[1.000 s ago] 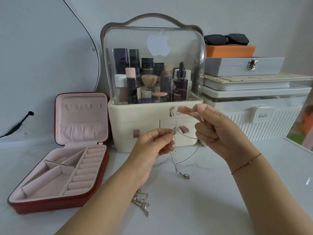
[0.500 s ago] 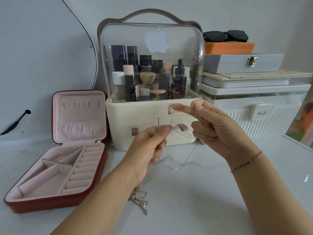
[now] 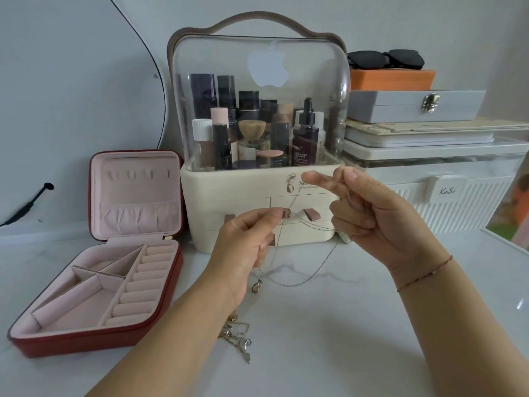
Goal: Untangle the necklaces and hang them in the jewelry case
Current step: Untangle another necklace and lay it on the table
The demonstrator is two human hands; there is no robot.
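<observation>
Pinched in left hand [image 3: 246,245]: small silver pendant [image 3: 287,214] of thin silver chain necklaces [image 3: 289,285]. Pinched higher in right hand [image 3: 380,222]: one strand, drawn apart to expose crossings (teardrop charm [image 3: 255,287] dangling). At white marble tabletop [image 3: 343,325] left edge: open red pink-lined jewelry case [image 3: 86,342], ready for hanging.

Thin tangled silver necklaces [image 3: 287,212] midair; red jewelry case [image 3: 94,339] open.

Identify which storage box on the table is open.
The red jewelry case on the left: its lid stands up, showing pink lining. The grey clasp box is shut.
</observation>
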